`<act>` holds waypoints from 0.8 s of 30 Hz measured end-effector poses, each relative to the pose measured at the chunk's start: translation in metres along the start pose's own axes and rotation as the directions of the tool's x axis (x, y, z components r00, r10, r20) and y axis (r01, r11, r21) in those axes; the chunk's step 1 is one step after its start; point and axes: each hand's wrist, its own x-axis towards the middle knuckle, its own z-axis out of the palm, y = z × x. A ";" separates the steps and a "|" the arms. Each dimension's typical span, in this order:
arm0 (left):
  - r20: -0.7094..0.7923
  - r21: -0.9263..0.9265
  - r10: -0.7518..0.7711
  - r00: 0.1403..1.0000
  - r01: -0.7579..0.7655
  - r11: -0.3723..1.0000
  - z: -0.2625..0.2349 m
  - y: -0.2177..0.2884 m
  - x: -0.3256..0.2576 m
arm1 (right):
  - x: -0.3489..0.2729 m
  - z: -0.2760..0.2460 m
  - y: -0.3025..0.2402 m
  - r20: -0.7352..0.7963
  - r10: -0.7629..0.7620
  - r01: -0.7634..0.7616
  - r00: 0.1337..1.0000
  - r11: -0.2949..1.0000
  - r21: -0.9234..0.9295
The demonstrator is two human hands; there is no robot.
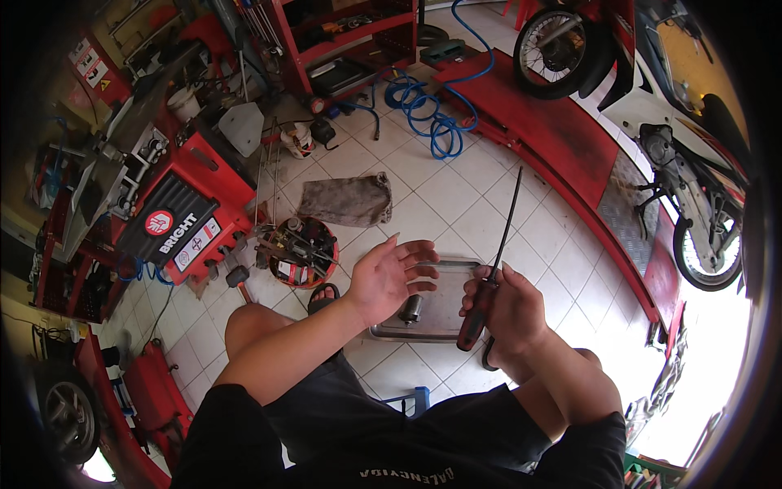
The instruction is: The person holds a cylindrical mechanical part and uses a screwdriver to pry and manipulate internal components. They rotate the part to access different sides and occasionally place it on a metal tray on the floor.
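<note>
My right hand (pixel 525 310) is closed round a long screwdriver (pixel 478 316) with a red and black handle. Its thin dark shaft points up and away from me. Palm turned inward and fingers apart, my left hand (pixel 379 281) hovers left of the screwdriver and holds nothing. Below both hands, a shallow metal tray (pixel 436 332) lies on the tiled floor between my legs. A small dark metal cylinder (pixel 412 308) rests in the tray, partly hidden by my left hand's fingers.
A round red container (pixel 332 259) of tools and parts stands left of the tray, near a mallet (pixel 238 277). Beyond lie a dirty grey rag (pixel 346 200) and coiled blue hose (pixel 432 122). A red machine (pixel 232 175) stands left; a motorcycle (pixel 672 151) stands on a red lift (pixel 546 122) at right.
</note>
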 end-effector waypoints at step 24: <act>0.028 0.010 -0.021 0.999 0.021 1.000 -0.006 -0.002 0.001 | 0.000 -0.002 0.000 0.023 -0.058 0.061 0.998 0.984 -0.165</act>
